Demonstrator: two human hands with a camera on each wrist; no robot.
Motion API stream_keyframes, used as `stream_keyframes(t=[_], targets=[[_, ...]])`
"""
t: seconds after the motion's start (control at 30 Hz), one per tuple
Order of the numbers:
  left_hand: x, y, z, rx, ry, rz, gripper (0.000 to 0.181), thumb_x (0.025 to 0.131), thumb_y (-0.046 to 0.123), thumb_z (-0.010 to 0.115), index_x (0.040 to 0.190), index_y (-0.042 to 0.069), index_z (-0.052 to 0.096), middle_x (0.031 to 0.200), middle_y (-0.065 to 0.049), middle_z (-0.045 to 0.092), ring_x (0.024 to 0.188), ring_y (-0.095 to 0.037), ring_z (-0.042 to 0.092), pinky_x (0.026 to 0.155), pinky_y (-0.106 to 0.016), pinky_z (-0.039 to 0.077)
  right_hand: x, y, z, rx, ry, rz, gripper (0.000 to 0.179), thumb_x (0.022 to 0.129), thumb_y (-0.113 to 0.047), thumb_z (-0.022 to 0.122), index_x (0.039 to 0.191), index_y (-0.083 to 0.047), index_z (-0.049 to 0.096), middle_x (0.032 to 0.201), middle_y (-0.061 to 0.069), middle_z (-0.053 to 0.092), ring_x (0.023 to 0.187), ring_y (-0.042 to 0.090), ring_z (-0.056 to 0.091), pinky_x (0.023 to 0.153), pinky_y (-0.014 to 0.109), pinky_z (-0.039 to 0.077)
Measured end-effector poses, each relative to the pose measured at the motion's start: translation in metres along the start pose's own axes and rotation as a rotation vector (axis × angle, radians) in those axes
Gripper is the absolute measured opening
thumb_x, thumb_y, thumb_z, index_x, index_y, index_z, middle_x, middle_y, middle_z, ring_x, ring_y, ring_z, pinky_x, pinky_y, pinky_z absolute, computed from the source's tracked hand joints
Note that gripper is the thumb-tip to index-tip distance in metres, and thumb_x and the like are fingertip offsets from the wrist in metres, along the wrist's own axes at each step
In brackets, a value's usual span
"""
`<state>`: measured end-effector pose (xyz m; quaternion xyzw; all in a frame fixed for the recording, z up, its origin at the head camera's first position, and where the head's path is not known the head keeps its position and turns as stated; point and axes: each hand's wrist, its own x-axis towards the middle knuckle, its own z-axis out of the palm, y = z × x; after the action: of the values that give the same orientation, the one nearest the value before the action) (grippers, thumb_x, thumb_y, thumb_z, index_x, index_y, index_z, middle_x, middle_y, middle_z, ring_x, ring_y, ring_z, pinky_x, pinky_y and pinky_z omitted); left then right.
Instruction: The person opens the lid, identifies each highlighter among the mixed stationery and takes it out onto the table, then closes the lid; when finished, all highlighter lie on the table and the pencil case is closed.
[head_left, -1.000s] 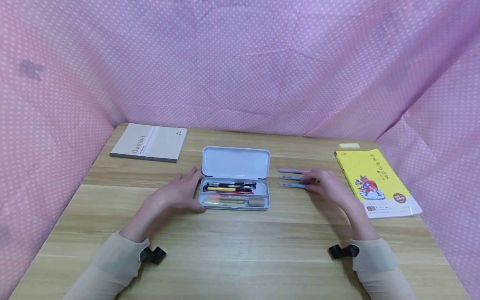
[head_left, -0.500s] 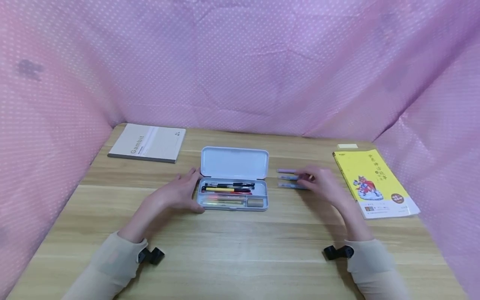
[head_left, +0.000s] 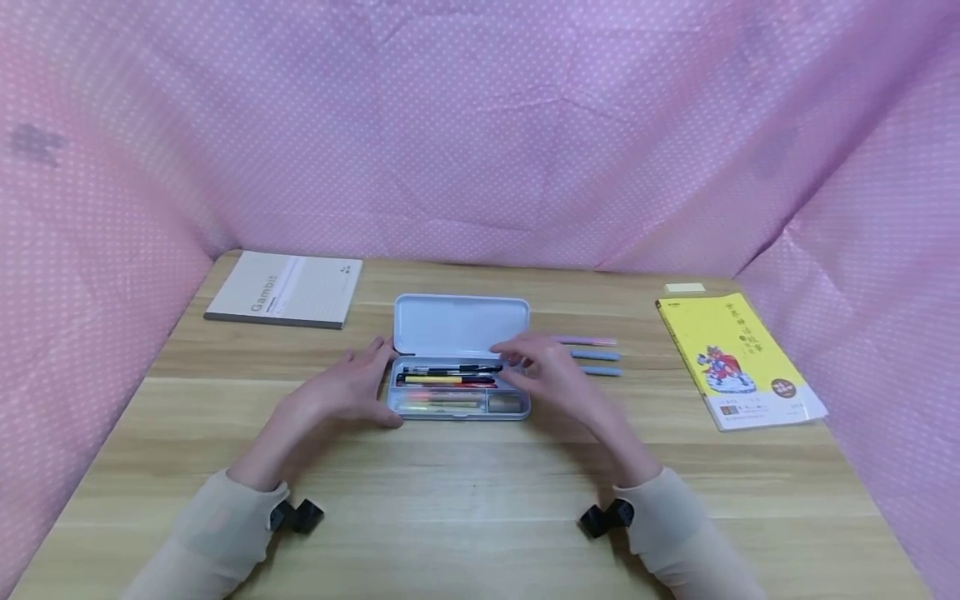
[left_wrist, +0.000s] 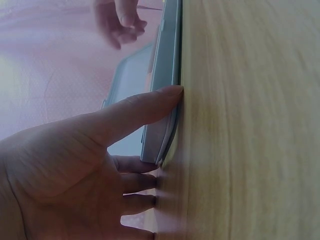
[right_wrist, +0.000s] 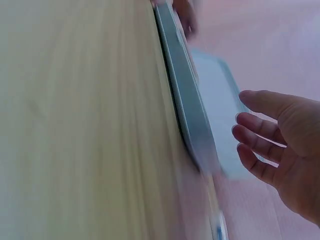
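Note:
A pale blue pencil case lies with its lid raised, at the middle of the table. Its back compartment holds several pens in black, yellow and red; the front one holds thin pale sticks and a grey-brown block. My left hand rests around the case's left end. Its thumb presses the front side, with straight fingers at the left end and on the table. Over the right end hovers my right hand, fingers loosely bent, holding nothing. Beyond it lie a purple pen and two blue pens, partly hidden.
A grey notebook lies at the back left. On the right are a yellow book and, behind it, a small cream block. Pink dotted cloth hangs around the table's back and sides.
My right hand has moved left, from the loose pens to over the case's right end. My left hand has kept its place at the case. The loose pens lie as before.

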<state>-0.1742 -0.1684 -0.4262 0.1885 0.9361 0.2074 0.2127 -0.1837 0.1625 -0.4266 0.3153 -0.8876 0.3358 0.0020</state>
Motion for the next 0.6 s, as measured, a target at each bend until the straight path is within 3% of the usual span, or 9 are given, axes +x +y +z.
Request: stream_keyframes(t=[0.27,0.6], targets=[[0.001,0.001,0.0,0.0,-0.002,0.001,0.107,0.075,0.044,0.086,0.154,-0.001,0.03,0.166,-0.038,0.017,0.154,-0.054,0.022,0.127,-0.07,0.014,0.017,-0.029,0.025,-0.04,-0.08,-0.059,0.043,0.094,-0.021,0.076,0.135,-0.016,0.066,0.107,0.0,0.073,0.097,0.013,0.068,0.084,0.032,0.06],[0.0,0.001,-0.001,-0.004,-0.003,0.003,0.109,0.075,0.044,0.087,0.156,-0.001,0.028,0.166,-0.038,0.016,0.154,-0.054,0.021,0.126,-0.071,0.012,0.024,-0.039,0.035,-0.106,-0.193,-0.054,0.044,0.094,-0.017,0.074,0.137,-0.017,0.065,0.104,-0.006,0.073,0.096,0.008,0.067,0.089,0.03,0.059]])
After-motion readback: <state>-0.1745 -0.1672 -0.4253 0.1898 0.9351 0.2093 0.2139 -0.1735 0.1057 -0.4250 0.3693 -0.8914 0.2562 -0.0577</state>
